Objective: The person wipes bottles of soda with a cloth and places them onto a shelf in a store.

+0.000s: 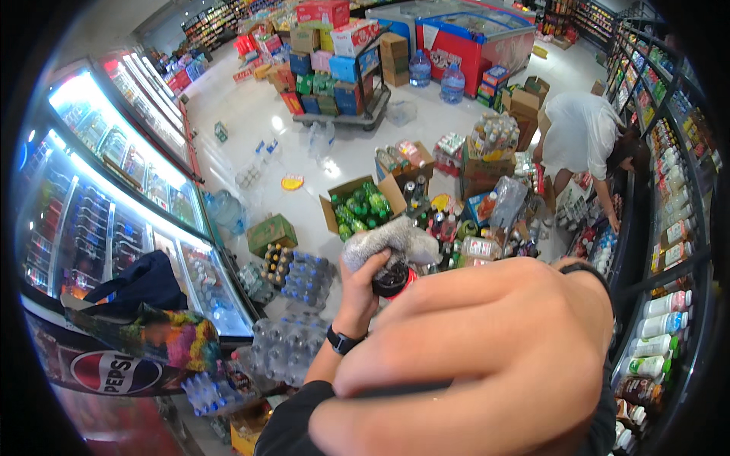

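Observation:
My left hand [363,277], with a black band at the wrist, grips a bunched grey-white cloth [373,242]. A dark drink bottle with a red label [391,280] is in the same grasp, cloth against its upper end. Very close to the camera, my right hand [479,336] looks large and blurred. Its fingers point left and are spread somewhat, with nothing visible in them; its palm is hidden. It covers part of the bottle and the floor below. Beyond my left hand stands an open carton of green bottles [362,208].
A bent-over person [579,137] reaches into the right-hand shelf [664,273]. Loose bottles [450,225] and cartons crowd the floor ahead. Wrapped water bottles [291,347] lie left, beside lit drink coolers [142,228]. A loaded platform trolley [342,117] stands farther back.

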Demonstrator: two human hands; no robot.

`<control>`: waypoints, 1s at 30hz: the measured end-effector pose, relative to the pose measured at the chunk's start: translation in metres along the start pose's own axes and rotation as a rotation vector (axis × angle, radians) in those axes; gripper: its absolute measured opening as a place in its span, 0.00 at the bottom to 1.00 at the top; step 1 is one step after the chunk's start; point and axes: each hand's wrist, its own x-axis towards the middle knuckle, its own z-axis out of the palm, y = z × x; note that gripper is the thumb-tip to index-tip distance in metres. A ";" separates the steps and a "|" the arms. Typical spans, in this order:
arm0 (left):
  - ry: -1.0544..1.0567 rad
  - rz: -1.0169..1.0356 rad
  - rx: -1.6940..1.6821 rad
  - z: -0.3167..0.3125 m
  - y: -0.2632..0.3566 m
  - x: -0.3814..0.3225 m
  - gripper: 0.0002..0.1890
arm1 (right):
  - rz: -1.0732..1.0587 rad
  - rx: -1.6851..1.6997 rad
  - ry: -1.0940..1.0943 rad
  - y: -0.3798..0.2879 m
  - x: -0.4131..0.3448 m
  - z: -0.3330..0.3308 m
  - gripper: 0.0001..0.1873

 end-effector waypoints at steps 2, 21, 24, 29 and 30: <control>0.013 -0.019 0.005 -0.007 -0.002 -0.005 0.14 | -0.014 0.008 -0.020 -0.003 0.000 0.004 0.14; -0.049 0.018 0.057 -0.009 0.005 -0.022 0.13 | 0.044 -0.173 -0.067 -0.022 -0.016 -0.018 0.16; -0.017 0.016 0.033 -0.020 0.000 -0.023 0.12 | 0.078 -0.218 -0.044 -0.007 -0.021 -0.020 0.16; -0.084 -0.039 0.008 0.005 0.001 -0.014 0.12 | 0.152 -0.404 0.043 -0.009 -0.028 -0.048 0.17; -0.069 -0.040 0.009 0.005 -0.002 -0.014 0.12 | 0.158 -0.425 0.061 -0.007 -0.029 -0.051 0.17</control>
